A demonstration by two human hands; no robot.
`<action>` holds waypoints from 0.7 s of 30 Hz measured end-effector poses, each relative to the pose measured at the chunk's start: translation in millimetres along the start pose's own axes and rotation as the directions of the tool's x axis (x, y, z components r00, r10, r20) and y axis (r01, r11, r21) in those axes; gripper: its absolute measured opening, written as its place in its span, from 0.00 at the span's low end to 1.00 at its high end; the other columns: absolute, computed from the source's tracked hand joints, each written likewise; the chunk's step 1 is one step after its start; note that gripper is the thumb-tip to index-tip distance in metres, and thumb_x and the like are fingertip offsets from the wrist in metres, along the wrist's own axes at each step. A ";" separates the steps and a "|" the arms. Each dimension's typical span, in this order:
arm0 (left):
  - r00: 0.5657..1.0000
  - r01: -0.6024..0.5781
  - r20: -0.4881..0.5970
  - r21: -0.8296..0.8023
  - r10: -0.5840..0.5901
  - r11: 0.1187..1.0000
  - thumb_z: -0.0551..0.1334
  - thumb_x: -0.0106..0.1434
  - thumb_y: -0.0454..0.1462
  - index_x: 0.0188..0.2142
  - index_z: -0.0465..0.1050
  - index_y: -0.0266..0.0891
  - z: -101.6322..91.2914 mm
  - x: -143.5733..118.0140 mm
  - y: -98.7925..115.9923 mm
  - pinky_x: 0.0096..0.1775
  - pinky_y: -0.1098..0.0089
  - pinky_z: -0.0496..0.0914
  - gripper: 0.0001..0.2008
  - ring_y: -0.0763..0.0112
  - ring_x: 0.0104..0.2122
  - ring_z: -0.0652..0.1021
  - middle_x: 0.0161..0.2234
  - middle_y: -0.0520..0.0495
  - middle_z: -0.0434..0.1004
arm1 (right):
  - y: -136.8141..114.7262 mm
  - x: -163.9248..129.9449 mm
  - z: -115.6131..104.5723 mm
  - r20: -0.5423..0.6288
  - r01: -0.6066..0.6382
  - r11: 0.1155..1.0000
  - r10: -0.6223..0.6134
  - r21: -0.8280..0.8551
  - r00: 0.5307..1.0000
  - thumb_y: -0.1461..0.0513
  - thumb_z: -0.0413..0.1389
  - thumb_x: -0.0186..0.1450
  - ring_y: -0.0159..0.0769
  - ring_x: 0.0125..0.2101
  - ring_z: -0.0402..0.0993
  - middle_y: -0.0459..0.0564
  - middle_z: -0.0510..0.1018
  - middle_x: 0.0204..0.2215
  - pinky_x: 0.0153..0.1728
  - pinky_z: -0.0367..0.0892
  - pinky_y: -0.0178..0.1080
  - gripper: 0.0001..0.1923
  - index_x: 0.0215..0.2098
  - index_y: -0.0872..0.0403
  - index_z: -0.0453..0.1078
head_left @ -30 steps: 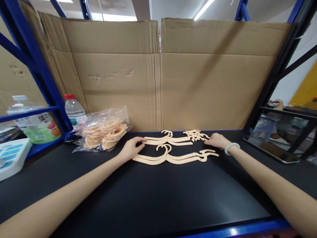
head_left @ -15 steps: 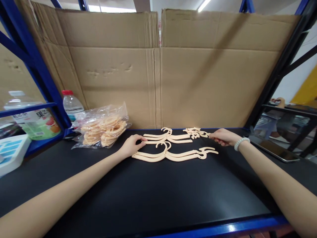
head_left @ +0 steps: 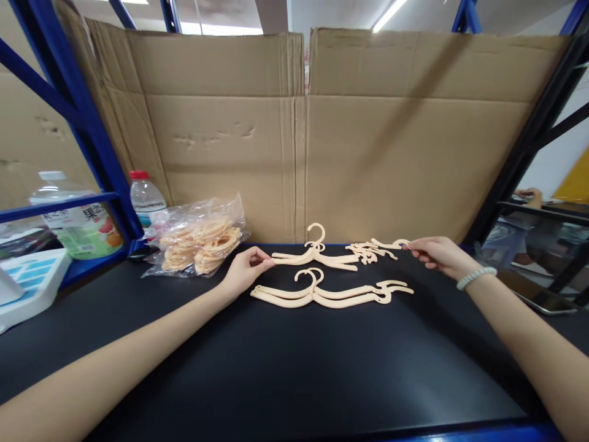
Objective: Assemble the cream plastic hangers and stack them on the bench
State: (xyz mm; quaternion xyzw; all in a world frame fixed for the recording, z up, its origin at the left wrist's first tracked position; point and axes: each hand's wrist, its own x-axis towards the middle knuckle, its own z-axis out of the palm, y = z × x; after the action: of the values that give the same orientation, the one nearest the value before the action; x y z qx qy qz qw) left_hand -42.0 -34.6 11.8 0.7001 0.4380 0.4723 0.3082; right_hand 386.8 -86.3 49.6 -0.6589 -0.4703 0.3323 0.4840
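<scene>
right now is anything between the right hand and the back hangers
Yes: the heap of small pieces lies on the table by the right end of the back hangers, between them and the right hand. Nothing visible separates the left hand from their left end.

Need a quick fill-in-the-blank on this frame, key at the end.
1. The left hand pinches a hanger in the ____ of the two rows.
2. The bead bracelet is on the ____ wrist.
3. The bottle just behind the plastic bag has a ____ cap.
4. The brown panels behind the tabletop are ____.

Missing words: farther; right; red; cardboard.
</scene>
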 end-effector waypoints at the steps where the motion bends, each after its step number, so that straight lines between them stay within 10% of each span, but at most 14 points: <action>1: 1.000 0.013 -0.028 -0.031 -0.014 0.999 0.68 0.47 0.48 0.25 0.68 0.39 0.1 -1.2 0.5 0.32 0.68 0.69 0.17 0.65 0.28 0.78 0.25 0.48 0.78 | 1.0 -0.3 4.9 0.038 -0.006 0.999 0.004 0.054 0.999 0.66 0.59 0.55 0.22 0.13 0.53 0.43 0.65 0.16 0.10 0.47 0.27 0.04 0.23 0.58 0.70; 11: 0.991 0.077 -0.088 -0.245 -0.101 0.967 0.70 0.45 0.46 0.25 0.67 0.37 14.9 -17.7 9.8 0.38 0.68 0.70 0.18 0.64 0.33 0.79 0.28 0.46 0.80 | -3.9 -20.4 47.8 0.429 -0.184 0.882 -0.022 0.433 0.903 0.67 0.60 0.58 0.33 0.41 0.73 0.52 0.76 0.45 0.30 0.68 0.30 0.04 0.29 0.54 0.69; 21: 0.989 0.102 -0.073 -0.298 -0.129 0.949 0.71 0.43 0.41 0.23 0.66 0.38 16.5 -17.1 10.9 0.37 0.69 0.68 0.16 0.65 0.33 0.79 0.26 0.49 0.78 | -3.9 -29.4 64.3 0.408 -0.076 0.909 -0.108 0.410 0.907 0.59 0.72 0.45 0.25 0.26 0.66 0.42 0.71 0.25 0.29 0.66 0.30 0.17 0.24 0.56 0.70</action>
State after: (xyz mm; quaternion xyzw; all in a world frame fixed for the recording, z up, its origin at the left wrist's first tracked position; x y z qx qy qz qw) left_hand -26.0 -55.0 8.3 0.5972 0.4170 0.5449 0.4155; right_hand 318.3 -92.6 32.8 -0.4489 -0.4871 0.5551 0.5031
